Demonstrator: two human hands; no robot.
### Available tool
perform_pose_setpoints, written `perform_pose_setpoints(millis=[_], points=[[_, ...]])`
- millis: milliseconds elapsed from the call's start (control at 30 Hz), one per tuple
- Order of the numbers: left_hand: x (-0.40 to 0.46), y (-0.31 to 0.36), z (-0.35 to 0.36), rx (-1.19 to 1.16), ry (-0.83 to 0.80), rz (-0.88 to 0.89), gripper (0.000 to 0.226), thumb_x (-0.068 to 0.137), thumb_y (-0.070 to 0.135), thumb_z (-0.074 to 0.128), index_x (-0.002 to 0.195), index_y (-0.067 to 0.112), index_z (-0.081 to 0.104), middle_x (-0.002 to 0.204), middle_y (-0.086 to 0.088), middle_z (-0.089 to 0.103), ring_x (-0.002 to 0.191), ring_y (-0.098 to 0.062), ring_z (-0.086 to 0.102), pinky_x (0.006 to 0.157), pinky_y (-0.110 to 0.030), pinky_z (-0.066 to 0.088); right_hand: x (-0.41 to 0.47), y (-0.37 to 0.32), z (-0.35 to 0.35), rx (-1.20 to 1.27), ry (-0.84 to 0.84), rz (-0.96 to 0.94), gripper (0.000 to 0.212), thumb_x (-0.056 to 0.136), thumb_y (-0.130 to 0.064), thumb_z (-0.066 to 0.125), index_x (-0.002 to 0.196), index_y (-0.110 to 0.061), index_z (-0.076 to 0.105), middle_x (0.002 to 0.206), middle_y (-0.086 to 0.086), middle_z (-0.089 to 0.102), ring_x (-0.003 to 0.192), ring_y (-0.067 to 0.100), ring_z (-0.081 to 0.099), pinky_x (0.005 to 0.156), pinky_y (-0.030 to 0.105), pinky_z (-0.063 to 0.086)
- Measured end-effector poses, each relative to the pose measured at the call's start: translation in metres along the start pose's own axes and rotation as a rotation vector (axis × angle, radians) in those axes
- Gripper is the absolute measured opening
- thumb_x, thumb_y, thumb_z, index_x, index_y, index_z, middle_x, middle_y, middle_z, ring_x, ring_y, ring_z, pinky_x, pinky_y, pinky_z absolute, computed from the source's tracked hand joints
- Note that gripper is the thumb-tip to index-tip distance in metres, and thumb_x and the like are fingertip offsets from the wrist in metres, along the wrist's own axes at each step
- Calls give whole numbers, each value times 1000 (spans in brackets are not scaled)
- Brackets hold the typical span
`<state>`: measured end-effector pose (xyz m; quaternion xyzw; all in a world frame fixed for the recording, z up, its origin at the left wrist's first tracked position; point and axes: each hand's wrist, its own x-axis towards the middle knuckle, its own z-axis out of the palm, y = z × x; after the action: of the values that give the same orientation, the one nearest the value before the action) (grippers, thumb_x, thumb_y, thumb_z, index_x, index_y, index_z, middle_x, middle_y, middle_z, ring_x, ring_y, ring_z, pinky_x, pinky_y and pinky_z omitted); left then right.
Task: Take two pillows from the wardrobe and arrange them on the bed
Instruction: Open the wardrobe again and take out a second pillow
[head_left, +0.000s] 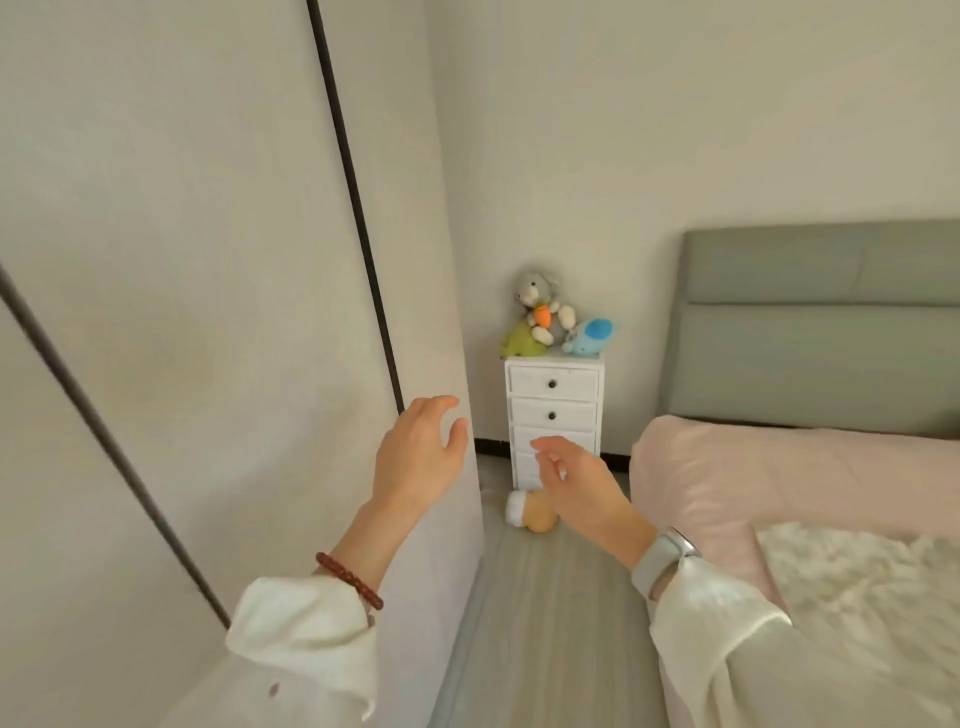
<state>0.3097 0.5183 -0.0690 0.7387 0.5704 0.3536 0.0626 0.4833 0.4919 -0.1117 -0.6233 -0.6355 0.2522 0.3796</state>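
The wardrobe (208, 312) fills the left side, its pale doors closed with dark gaps between them. No pillow shows. My left hand (421, 457) is raised at the wardrobe's right edge, fingers spread, holding nothing. Beside it, my right hand (576, 483) hangs over the floor strip, fingers loosely curled and empty. The bed (779, 478) lies on the right with a pink cover, a fluffy white blanket (857, 597) and a grey-green headboard (821, 322).
A narrow white drawer chest (553, 410) stands in the corner between wardrobe and bed, with three plush toys (545, 317) on top. Another plush toy (530, 512) lies on the grey floor (545, 623) before it. The passage between wardrobe and bed is narrow.
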Motion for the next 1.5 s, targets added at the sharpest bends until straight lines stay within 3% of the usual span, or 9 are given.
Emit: perform_pose_setpoints(millis=[233,433,600,733,933,1133,1333,1400,1500], points=[[222,-7,-42,198,499,92,28,89,15,51,115,7,57,117,-14,60,104,-32,55,85,-42,44,224,-69,-30,-2,133,-459,30,92,-7,40,120,-10,52,107,14,64,89,21,58,83,31,46],[343,-9,-88,477,838,74,35,81,10,58,116,5,56,118,-15,59,108,-35,51,85,-47,38,374,-153,-31,-11,204,-804,38,92,-11,41,129,-15,42,128,6,51,115,22,48,96,34,42],[393,-17,-103,761,1077,71,42,74,12,60,114,1,56,116,-17,61,113,-35,52,86,-51,37,460,-218,-23,12,313,-1065,46,90,-13,45,135,-14,34,139,13,40,128,30,34,106,43,33],[404,-38,-93,976,1115,1,43,77,24,55,114,3,56,128,-17,55,124,-32,44,99,-48,27,507,-250,6,-30,322,-1206,52,90,-24,41,140,-20,25,150,16,23,139,33,17,112,56,14],[415,-35,-86,1032,1160,-137,23,77,21,54,94,6,57,130,-15,54,128,-26,33,104,-45,19,548,-256,45,45,398,-1354,54,88,-32,32,141,-25,21,150,13,25,139,32,20,111,59,16],[415,-15,-78,1113,1134,-289,15,72,8,70,78,1,57,127,-17,56,126,-34,43,102,-50,29,559,-257,58,110,435,-1401,57,89,-36,28,142,-29,10,152,5,17,140,28,14,112,56,11],[403,27,-62,1057,1095,-345,12,76,4,67,83,-2,59,131,-19,51,131,-34,36,105,-55,31,543,-246,28,132,248,-1410,55,87,-28,37,140,-22,23,150,12,27,139,33,20,109,58,17],[390,45,-54,1030,1107,-284,14,77,3,67,86,-2,58,132,-19,50,130,-34,37,102,-58,35,530,-233,18,363,39,-1389,53,84,-17,46,135,-17,34,147,13,33,137,32,25,110,51,19],[367,72,-42,970,1168,-195,20,79,3,65,95,0,55,135,-15,45,129,-26,38,99,-49,42,498,-196,3,802,-215,-1294,37,84,-19,42,120,-11,50,121,9,57,114,20,49,101,16,29]])
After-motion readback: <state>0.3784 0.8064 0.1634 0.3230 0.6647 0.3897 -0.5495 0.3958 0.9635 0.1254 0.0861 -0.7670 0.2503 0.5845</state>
